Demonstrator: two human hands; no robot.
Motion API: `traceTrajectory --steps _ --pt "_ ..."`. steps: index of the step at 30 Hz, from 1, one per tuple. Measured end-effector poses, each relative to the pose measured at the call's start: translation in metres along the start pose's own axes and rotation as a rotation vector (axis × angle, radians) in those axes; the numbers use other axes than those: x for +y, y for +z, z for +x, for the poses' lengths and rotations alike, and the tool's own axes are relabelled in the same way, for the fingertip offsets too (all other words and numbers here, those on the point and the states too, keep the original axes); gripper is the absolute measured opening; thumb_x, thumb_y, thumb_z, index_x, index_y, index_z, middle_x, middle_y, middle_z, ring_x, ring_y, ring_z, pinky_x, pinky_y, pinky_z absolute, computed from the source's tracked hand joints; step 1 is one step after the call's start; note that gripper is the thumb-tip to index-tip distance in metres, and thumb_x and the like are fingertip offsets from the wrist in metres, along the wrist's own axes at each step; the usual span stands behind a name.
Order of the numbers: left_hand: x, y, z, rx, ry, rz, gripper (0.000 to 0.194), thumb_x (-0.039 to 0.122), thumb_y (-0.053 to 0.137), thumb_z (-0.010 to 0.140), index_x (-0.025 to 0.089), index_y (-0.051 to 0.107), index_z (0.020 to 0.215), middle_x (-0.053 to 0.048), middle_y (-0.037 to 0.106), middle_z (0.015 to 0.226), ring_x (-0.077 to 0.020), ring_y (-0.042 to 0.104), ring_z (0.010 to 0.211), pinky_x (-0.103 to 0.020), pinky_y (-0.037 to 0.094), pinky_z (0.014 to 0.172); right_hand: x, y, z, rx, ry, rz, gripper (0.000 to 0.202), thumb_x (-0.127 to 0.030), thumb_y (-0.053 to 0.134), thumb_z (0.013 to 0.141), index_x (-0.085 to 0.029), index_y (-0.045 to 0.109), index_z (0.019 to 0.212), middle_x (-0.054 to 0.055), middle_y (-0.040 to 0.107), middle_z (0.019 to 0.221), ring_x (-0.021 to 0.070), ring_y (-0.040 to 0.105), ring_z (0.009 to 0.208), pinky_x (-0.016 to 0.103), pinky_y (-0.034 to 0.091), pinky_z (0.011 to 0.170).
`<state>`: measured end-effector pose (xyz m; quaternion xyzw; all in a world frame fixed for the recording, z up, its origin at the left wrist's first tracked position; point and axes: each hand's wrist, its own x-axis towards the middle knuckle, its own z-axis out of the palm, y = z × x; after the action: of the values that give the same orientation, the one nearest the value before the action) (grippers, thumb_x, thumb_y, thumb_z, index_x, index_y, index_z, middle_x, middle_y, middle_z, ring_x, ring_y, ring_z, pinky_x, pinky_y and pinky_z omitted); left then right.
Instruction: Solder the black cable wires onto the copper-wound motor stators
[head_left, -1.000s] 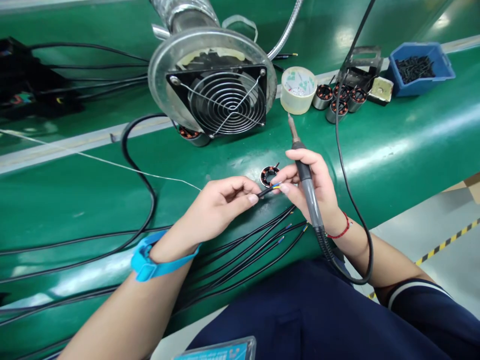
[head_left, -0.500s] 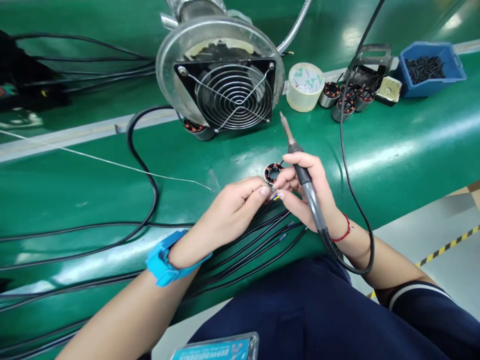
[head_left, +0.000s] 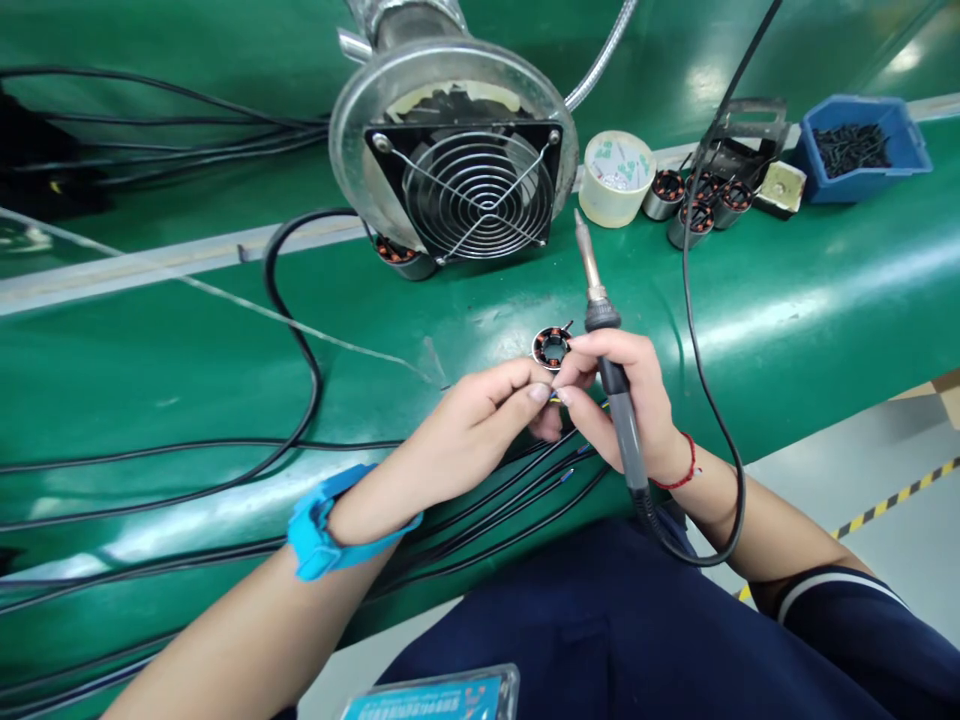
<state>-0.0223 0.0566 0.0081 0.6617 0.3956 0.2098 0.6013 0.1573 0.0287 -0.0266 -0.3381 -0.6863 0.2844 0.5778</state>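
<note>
My left hand point(head_left: 480, 420) is closed in a pinch on a black cable's thin coloured wires point(head_left: 556, 398), blue and yellow among them; most of that cable is hidden by the hand. A soldering iron point(head_left: 625, 425) rests in my right hand point(head_left: 651, 390), its bare tip pointing up and away from me. Thumb and fingertips of that same hand meet at the wires, touching or nearly touching my left fingertips. Just beyond the fingertips is a round motor stator point(head_left: 541, 357) with copper windings, partly covered by my right fingers.
A fume extractor fan point(head_left: 480, 190) hangs over the back of the green bench. Behind to the right are a tape roll point(head_left: 616, 190), several stators point(head_left: 690, 225), a sponge holder point(head_left: 780, 190) and a blue bin point(head_left: 862, 180) of small black parts. Black cables point(head_left: 487, 515) lie near me; solder wire point(head_left: 337, 343) stretches leftward.
The soldering iron has swung slightly right and more upright in my right hand. Both hands stay together at the wires, whose coloured ends are now more covered. The view has shifted a little.
</note>
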Motion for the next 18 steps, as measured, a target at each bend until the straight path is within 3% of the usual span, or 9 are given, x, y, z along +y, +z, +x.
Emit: traceTrajectory --steps 4,8,12,18 --pt "0.003 -0.003 0.001 -0.010 -0.053 -0.144 0.018 0.029 0.059 0.089 0.019 0.058 0.074 0.004 0.057 0.065 -0.0097 0.049 0.057 -0.022 0.040 0.055 0.000 0.004 -0.002 -0.011 0.030 0.054 0.043 -0.008 0.062 0.090 -0.024 0.049 0.129 -0.004 0.062 0.091 0.0077 0.064 0.078 0.022 0.057 0.072" --pt "0.002 -0.005 0.008 0.101 -0.078 -0.081 0.012 0.023 0.062 0.080 0.018 0.061 0.070 0.003 0.057 0.064 -0.0101 0.049 0.060 -0.023 0.040 0.060 0.004 0.006 -0.004 -0.021 0.177 0.043 0.044 -0.013 0.064 0.092 -0.027 0.048 0.130 -0.005 0.064 0.092 0.0082 0.066 0.079 0.023 0.059 0.075" --pt "-0.010 -0.006 0.014 0.280 -0.101 0.031 0.011 0.023 0.062 0.078 0.018 0.061 0.068 0.002 0.058 0.064 -0.0104 0.049 0.061 -0.024 0.040 0.061 0.003 -0.005 -0.004 0.013 0.252 -0.094 0.041 -0.022 0.057 0.100 -0.029 0.048 0.139 -0.001 0.070 0.099 0.0117 0.070 0.086 0.029 0.061 0.084" --pt "-0.021 -0.005 0.017 0.382 -0.135 0.000 0.012 0.028 0.062 0.075 0.018 0.062 0.070 0.002 0.057 0.064 -0.0105 0.048 0.058 -0.023 0.039 0.058 -0.003 -0.023 -0.014 0.078 0.104 -0.262 0.031 -0.031 0.063 0.097 -0.029 0.063 0.129 0.001 0.071 0.095 0.0138 0.065 0.072 0.032 0.060 0.069"
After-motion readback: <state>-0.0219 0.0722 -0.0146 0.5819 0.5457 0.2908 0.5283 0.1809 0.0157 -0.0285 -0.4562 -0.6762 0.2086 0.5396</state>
